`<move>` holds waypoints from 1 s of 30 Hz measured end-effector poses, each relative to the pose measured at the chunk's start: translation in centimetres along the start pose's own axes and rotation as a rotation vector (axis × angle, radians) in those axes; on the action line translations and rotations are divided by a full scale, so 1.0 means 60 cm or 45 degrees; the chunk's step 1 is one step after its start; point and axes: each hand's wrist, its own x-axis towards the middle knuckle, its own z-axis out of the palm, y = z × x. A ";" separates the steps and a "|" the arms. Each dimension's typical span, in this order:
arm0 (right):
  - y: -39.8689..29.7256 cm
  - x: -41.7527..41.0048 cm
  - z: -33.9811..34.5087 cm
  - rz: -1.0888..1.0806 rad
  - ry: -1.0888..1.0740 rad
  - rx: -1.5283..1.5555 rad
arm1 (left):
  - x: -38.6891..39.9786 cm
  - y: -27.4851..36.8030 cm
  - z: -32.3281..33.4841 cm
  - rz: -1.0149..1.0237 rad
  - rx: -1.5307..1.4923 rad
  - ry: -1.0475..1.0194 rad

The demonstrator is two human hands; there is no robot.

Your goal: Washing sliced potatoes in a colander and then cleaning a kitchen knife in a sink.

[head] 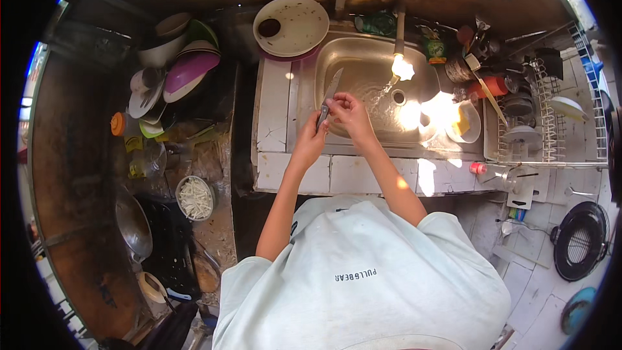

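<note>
A small kitchen knife is held over the near left part of a stainless steel sink, its blade pointing up and away from me. My left hand grips the dark handle. The thumb and fingertips of my right hand pinch the knife where blade and handle meet. To the right of my hands, water runs from a tap into the basin beside the round drain. Bright sunlight washes out the tap's outlet and the sink's right side.
A bowl of pale cut strips stands on the left counter near a wok. Beyond the sink's left corner is a large white plate. A plastic container with a yellow sponge and a wire dish rack are at right.
</note>
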 end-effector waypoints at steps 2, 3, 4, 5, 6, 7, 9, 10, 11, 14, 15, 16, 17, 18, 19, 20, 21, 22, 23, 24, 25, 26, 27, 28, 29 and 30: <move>0.012 0.030 -0.072 -0.009 0.102 0.131 | 0.053 -0.011 0.064 -0.108 0.210 -0.080; 0.020 0.042 -0.108 0.036 0.098 0.129 | 0.069 -0.018 0.092 -0.072 0.163 -0.126; 0.030 0.051 -0.139 0.067 0.062 0.134 | 0.077 -0.026 0.116 -0.098 0.180 -0.163; 0.041 0.063 -0.160 0.080 0.149 0.250 | 0.088 -0.031 0.137 -0.122 0.296 -0.196; 0.051 0.075 -0.180 0.111 0.187 0.270 | 0.100 -0.036 0.155 -0.118 0.410 -0.210; 0.062 0.088 -0.200 0.179 0.245 0.272 | 0.109 -0.040 0.176 -0.197 0.322 -0.233; 0.085 0.115 -0.224 0.236 0.333 0.284 | 0.126 -0.049 0.211 -0.133 0.355 -0.182; 0.097 0.124 -0.232 0.263 0.353 0.290 | 0.123 -0.054 0.221 -0.169 0.423 -0.126; 0.104 0.138 -0.242 0.226 0.352 0.304 | 0.132 -0.057 0.226 -0.207 0.405 -0.155; 0.121 0.165 -0.258 0.253 0.347 0.284 | 0.147 -0.071 0.234 -0.230 0.418 -0.145; 0.126 0.166 -0.264 0.259 0.257 0.275 | 0.150 -0.078 0.235 -0.269 0.426 -0.152; 0.132 0.165 -0.267 0.289 0.168 0.258 | 0.151 -0.085 0.236 -0.258 0.408 -0.112; 0.137 0.161 -0.274 0.306 0.041 0.213 | 0.149 -0.092 0.235 -0.299 0.405 -0.081; 0.144 0.160 -0.276 0.371 0.080 0.201 | 0.147 -0.099 0.235 -0.264 0.401 -0.069; 0.151 0.158 -0.280 0.338 0.004 0.204 | 0.147 -0.105 0.235 -0.295 0.381 -0.079; 0.159 0.156 -0.283 0.301 -0.092 0.210 | 0.146 -0.110 0.238 -0.382 0.384 -0.089; 0.167 0.160 -0.283 0.371 -0.015 0.218 | 0.144 -0.114 0.242 -0.338 0.367 -0.101; 0.174 0.164 -0.285 0.306 -0.023 0.259 | 0.145 -0.117 0.247 -0.336 0.427 -0.139; 0.182 0.168 -0.286 0.292 0.154 0.302 | 0.145 -0.119 0.254 -0.357 0.498 -0.168; 0.189 0.170 -0.287 0.348 0.356 0.311 | 0.147 -0.121 0.261 -0.336 0.489 -0.192; 0.194 0.175 -0.289 0.311 0.438 0.350 | 0.150 -0.122 0.268 -0.270 0.551 -0.196; 0.198 0.175 -0.294 0.279 0.450 0.354 | 0.155 -0.122 0.273 -0.212 0.616 -0.198; 0.201 0.175 -0.300 0.272 0.427 0.442 | 0.160 -0.123 0.277 -0.198 0.614 -0.204; 0.203 0.174 -0.305 0.289 0.385 0.537 | 0.162 -0.123 0.278 -0.262 0.553 -0.193; 0.203 0.171 -0.312 0.221 0.226 0.503 | 0.164 -0.124 0.278 -0.328 0.493 -0.181; 0.202 0.170 -0.318 0.198 0.257 0.512 | 0.165 -0.124 0.277 -0.328 0.498 -0.183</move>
